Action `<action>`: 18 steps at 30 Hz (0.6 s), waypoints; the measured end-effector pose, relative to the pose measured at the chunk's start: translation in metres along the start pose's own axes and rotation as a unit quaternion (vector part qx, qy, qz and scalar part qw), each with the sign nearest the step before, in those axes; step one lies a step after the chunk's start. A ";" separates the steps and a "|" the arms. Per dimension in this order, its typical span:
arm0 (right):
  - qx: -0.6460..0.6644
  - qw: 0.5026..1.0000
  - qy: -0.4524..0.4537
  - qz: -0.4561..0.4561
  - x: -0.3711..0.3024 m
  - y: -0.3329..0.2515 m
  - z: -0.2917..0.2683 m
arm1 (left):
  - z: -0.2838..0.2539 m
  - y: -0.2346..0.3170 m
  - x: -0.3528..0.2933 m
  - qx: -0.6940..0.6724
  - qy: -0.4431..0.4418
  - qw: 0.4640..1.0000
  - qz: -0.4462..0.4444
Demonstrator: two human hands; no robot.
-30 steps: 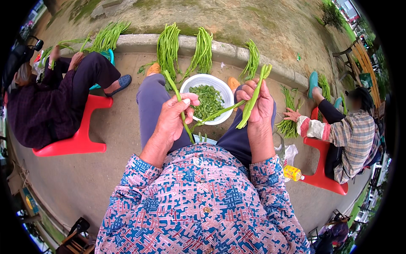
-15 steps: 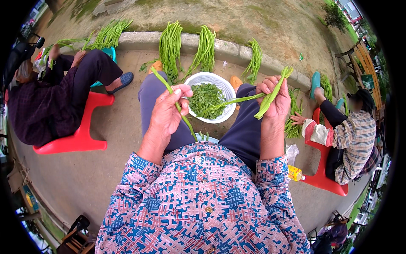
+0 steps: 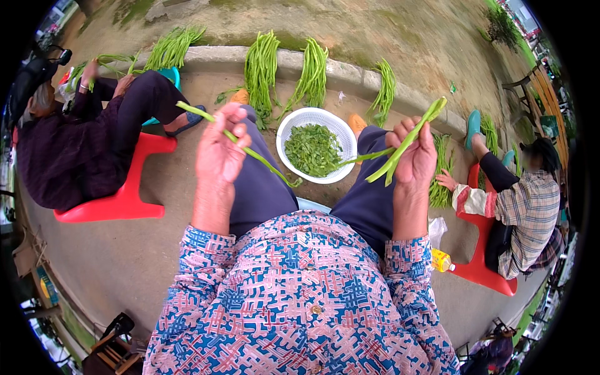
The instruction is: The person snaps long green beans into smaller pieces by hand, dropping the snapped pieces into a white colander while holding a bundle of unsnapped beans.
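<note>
My left hand [image 3: 217, 153] is closed around one thin green stalk [image 3: 267, 165], whose far end sticks out to the upper left and whose near end curls over my left thigh. In my right hand [image 3: 417, 164] are several pale green stalks [image 3: 403, 149], pinched between thumb and fingers. One of those stalks points left toward the white slotted basket [image 3: 349, 128]. The basket stands on the ground between my feet, with picked green leaves [image 3: 312, 151] heaped in it. Both hands are held above my knees, well apart.
Bundles of long green stalks [image 3: 261, 65] lean on a low concrete curb [image 3: 347, 74] ahead. People sit on a red stool [image 3: 134, 181] at left and another red stool [image 3: 480, 250] at right. A yellow bottle [image 3: 441, 260] lies near my right elbow.
My left hand has moved left and slightly up with its stalk, away from the basket. My right hand has shifted slightly right, and its stalk's tip no longer hangs over the leaves.
</note>
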State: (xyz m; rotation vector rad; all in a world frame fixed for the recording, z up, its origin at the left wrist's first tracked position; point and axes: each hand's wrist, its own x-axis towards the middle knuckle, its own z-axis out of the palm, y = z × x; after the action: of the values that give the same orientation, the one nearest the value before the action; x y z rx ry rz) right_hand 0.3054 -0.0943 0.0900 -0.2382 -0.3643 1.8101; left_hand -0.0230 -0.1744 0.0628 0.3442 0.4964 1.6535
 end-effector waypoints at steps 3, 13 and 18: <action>-0.307 0.950 0.055 0.018 -0.012 0.030 0.010 | 0.017 -0.030 -0.009 0.115 0.007 0.993 -0.027; -0.405 0.904 -0.035 0.137 -0.025 0.095 0.039 | 0.053 -0.070 -0.031 0.290 -0.002 0.953 -0.090; -0.452 0.887 -0.040 0.091 -0.024 0.096 0.027 | 0.052 -0.074 -0.035 0.357 -0.028 0.929 -0.093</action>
State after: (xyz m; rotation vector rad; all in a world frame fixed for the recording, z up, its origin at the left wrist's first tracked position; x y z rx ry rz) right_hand 0.2164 -0.1437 0.0792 -0.8672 -1.2770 1.7132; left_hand 0.0708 -0.1959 0.0721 0.8472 1.0526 1.2267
